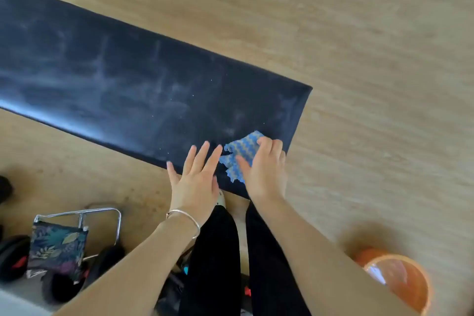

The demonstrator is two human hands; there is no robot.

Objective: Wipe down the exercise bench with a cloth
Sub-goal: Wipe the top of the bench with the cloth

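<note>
A long black padded exercise bench (143, 79) runs from the upper left to the middle of the view, its surface streaked with pale smears. A blue cloth with a wavy pattern (239, 154) lies on the bench's near right corner. My right hand (264, 169) lies on the cloth, fingers curled over its far edge and thumb pressing its near side. My left hand (196, 177) rests flat on the bench's near edge just left of the cloth, fingers straight and spread, a silver bangle on its wrist.
Wooden floor (359, 59) surrounds the bench. An orange bucket (400, 282) stands at the lower right. At the lower left are a chrome frame (102, 213) with a floral bag (56, 246) and dark weights (14, 256). My legs in black trousers (218, 251) stand against the bench.
</note>
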